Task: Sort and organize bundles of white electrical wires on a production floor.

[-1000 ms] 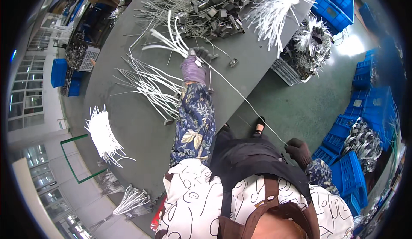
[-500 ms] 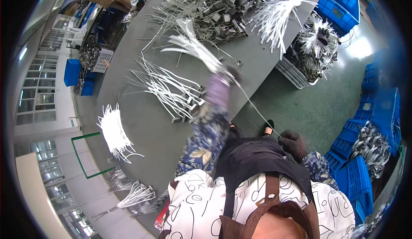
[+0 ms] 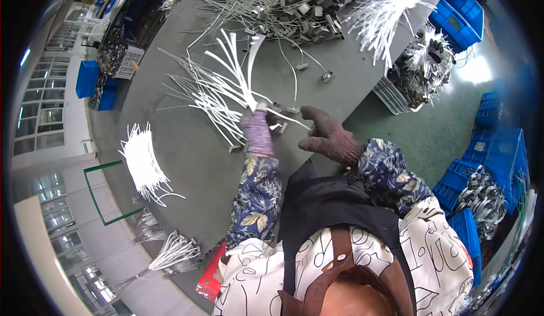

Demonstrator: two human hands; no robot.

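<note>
Your left hand (image 3: 258, 132) grips 1 fanned bundle of white cables (image 3: 235, 81); your right hand (image 3: 328, 137), closed on nothing visible, may snag loose strands and scatter them across the table (image 3: 187, 163)

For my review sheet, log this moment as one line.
left hand: grips bunch of white strips | right hand: at one strip's end, grip unclear | surface: grey table | nearby: pile of metal parts

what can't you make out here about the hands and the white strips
- Head view: left hand fingers are hidden behind the bunch of white strips it grips; exact grip unclear.
- Right hand: dark glove and blur hide whether it pinches the strip end.
- Metal pieces at the grey table far edge: too small, bent by the fisheye.
</note>
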